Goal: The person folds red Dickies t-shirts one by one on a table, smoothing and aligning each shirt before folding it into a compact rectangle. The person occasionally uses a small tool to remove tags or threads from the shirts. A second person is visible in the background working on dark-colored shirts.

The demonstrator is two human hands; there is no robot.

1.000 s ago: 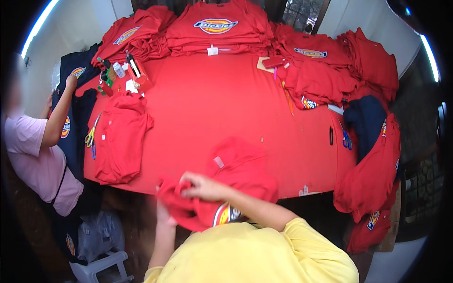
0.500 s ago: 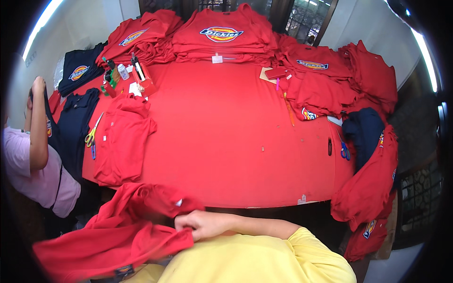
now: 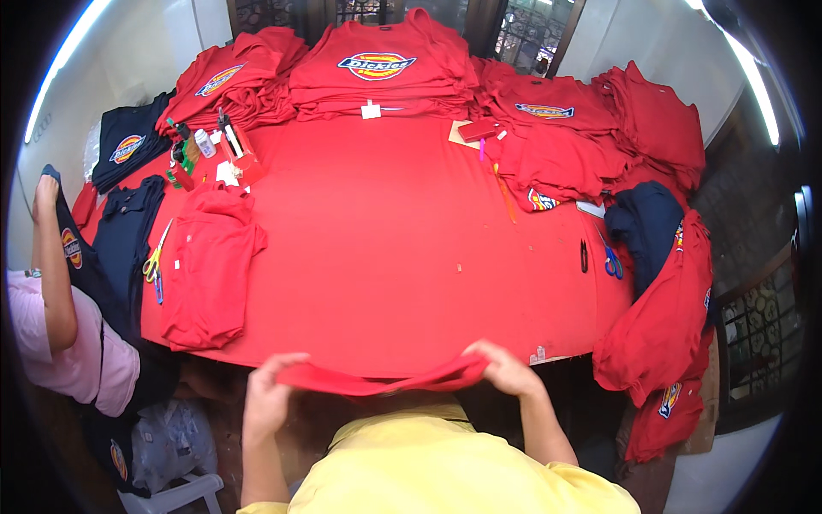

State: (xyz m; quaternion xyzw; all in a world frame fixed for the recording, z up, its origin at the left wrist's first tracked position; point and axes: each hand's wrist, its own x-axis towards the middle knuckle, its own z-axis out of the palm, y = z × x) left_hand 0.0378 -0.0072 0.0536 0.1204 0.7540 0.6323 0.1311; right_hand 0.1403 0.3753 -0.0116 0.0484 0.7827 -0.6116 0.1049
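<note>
A red shirt (image 3: pixel 385 381) is stretched between my hands along the front edge of the table, most of it hanging out of sight below. My left hand (image 3: pixel 272 390) grips its left end, and my right hand (image 3: pixel 505 368) is closed on the right end. Both are raised just in front of the red-covered table (image 3: pixel 377 231). Nearest to my left hand on the table lies a folded red shirt (image 3: pixel 205 274). Beside that are yellow-handled scissors (image 3: pixel 152 267) and a blue cutter (image 3: pixel 159 289).
Stacks of red shirts (image 3: pixel 385 68) line the far side. A tool box (image 3: pixel 244 154) and bottles (image 3: pixel 205 143) stand at back left. Blue-handled scissors (image 3: pixel 613 264) and black snips (image 3: pixel 584 255) lie right, near draped red shirts (image 3: pixel 655 308). At left, a co-worker (image 3: pixel 64 317) lifts a dark shirt.
The red shirt has swung from my lower left to the front of me and is now spread between both hands. The co-worker's hands have lowered slightly.
</note>
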